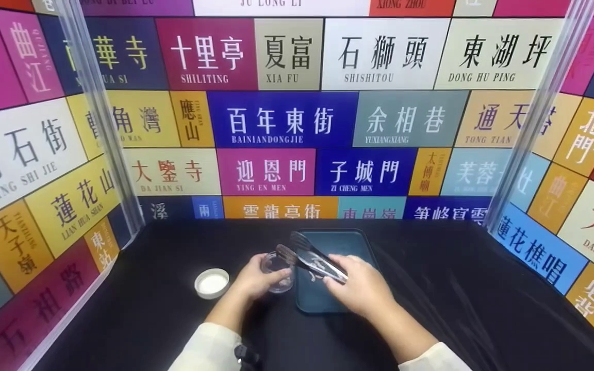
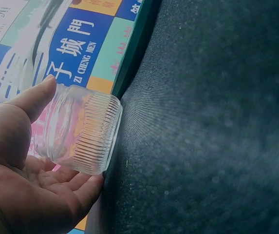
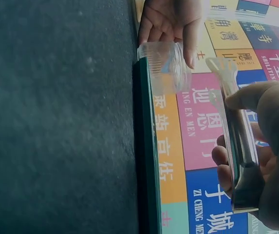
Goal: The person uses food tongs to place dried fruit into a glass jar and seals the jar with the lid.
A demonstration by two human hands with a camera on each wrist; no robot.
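A clear, ribbed glass jar (image 2: 88,131) is upright just beside the dark teal tray (image 1: 323,301); metal tongs (image 3: 246,151) slant, tips near its mouth.

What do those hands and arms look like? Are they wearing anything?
The left hand and right hand are bare, no gloves. The left sleeve and right sleeve are pale cream, the left faintly checked. A small black thing shows beside the left sleeve, too blurry to name.

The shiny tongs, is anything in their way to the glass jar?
Nothing visible blocks the tongs from the glass jar; the left hand holds it, with its thumb near the rim.
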